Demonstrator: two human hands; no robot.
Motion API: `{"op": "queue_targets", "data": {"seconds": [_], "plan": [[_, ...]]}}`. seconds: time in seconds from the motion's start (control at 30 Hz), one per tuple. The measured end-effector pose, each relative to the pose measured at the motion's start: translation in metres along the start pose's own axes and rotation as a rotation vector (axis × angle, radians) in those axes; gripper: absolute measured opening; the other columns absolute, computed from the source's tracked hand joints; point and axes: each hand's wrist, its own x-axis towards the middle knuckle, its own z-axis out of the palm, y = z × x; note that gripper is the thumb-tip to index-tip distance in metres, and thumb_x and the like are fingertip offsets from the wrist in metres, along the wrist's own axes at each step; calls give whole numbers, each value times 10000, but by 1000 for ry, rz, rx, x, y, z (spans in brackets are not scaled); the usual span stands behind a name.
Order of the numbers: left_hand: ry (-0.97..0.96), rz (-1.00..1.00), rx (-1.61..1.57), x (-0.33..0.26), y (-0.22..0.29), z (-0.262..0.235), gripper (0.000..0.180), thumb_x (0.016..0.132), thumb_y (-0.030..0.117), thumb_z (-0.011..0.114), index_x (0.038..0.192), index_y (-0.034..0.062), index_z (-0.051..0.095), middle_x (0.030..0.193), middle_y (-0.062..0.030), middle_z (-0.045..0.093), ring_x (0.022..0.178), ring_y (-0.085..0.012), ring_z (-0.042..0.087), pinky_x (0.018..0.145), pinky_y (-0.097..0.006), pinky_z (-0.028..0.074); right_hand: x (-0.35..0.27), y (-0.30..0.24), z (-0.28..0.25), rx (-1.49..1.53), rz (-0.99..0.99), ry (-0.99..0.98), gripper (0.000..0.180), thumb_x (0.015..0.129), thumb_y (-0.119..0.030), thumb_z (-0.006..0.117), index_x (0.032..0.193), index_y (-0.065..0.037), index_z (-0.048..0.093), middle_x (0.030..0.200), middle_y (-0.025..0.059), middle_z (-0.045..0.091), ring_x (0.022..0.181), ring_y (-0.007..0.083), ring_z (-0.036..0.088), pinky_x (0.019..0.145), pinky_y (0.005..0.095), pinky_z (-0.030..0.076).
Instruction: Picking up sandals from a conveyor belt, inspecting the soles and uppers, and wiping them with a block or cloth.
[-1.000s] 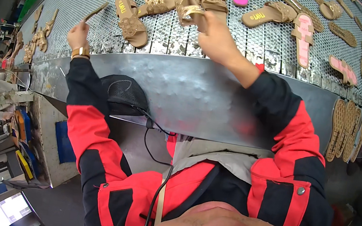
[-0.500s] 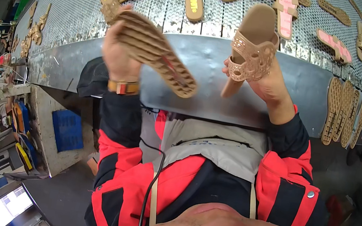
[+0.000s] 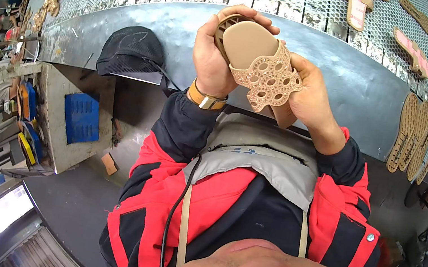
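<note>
Over the surface (image 3: 369,98), the left hand (image 3: 209,61) curls round a sole (image 3: 221,33), seemingly steadying it behind the sandal (image 3: 250,41). The right hand (image 3: 315,97) grips the sandal beside its strap (image 3: 264,76).

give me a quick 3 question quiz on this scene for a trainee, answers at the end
1. True or false: the watch is on the right wrist.
2. Multiple choice: the upper of the sandal that the right hand grips is
a) pierced with round holes
b) bright pink
c) one plain, thin strap
3. Short answer: on what does the black mesh item rest, and on which side of the left hand?

Key:
1. False: it is on the left wrist.
2. a
3. On the metal ledge, to the left of that hand.
</note>
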Motion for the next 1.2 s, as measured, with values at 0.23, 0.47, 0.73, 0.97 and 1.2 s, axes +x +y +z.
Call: {"op": "queue_targets", "data": {"seconds": [0.23, 0.47, 0.73, 0.97, 1.2], "plan": [[-24, 41, -141, -12, -5, 3, 534, 1113, 368, 220, 1222, -18, 572, 1130, -235, 687, 1087, -392, 683, 966, -503, 568, -1, -1, 4, -66, -17, -2, 243, 928, -50, 742, 1155, 28, 703, 1032, 17, 725, 938, 74, 634, 845, 280, 531], [-36, 62, -154, -14, -5, 8, 528, 1115, 369, 228, 1226, -23, 565, 1129, -237, 685, 1090, -390, 682, 976, -502, 563, -3, -8, 2, -80, -14, -2, 303, 914, -50, 763, 1195, 39, 693, 1052, 22, 732, 964, 78, 646, 861, 278, 536], [-84, 55, -111, -18, -10, 7, 538, 1085, 465, 301, 1224, 9, 549, 1196, -203, 629, 1161, -357, 632, 1011, -490, 531, -1, -11, -3, -194, -14, -35, 254, 903, -64, 748, 1128, 44, 702, 988, 40, 743, 921, 77, 646, 844, 286, 537], [-260, 3, -267, -21, -23, 7, 536, 977, 576, 470, 1193, 91, 539, 1223, -124, 531, 1230, -306, 517, 1165, -508, 396, -2, -34, -7, -342, 56, -93, 251, 904, -106, 729, 1104, 44, 705, 929, 77, 743, 865, 99, 656, 802, 308, 539], [-298, 8, -259, -20, -22, 7, 587, 994, 558, 441, 1283, 57, 540, 1254, -143, 536, 1269, -325, 514, 1177, -513, 389, -7, -46, -7, -444, 97, -109, 236, 914, -104, 721, 1099, 42, 703, 921, 69, 739, 873, 107, 665, 802, 307, 538]]}}
